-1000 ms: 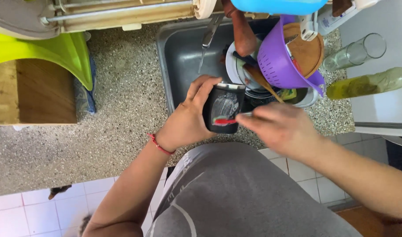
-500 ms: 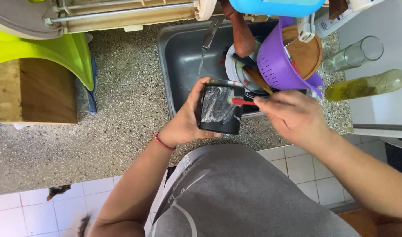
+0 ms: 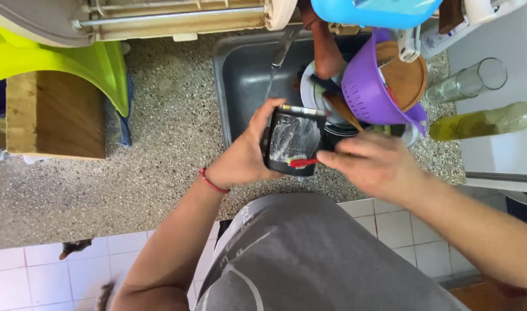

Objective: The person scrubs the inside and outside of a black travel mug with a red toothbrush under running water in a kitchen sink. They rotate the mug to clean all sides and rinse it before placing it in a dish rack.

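The left hand (image 3: 246, 158) is gripping a soapy black container (image 3: 294, 140) over the near edge of the sink (image 3: 240, 75), while the right hand (image 3: 374, 163) is closing around a red-handled brush (image 3: 303, 163) against it. Beyond, a purple colander (image 3: 370, 92) is sitting among dishes.

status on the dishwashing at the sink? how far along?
Done: nothing looks finished; no rinsed item shows set aside. In hand: the left hand holds a black square container, soapy inside, at the sink edge, while the right hand works a red brush in it. Left: a purple colander, plates and a wooden board are piled in the sink.
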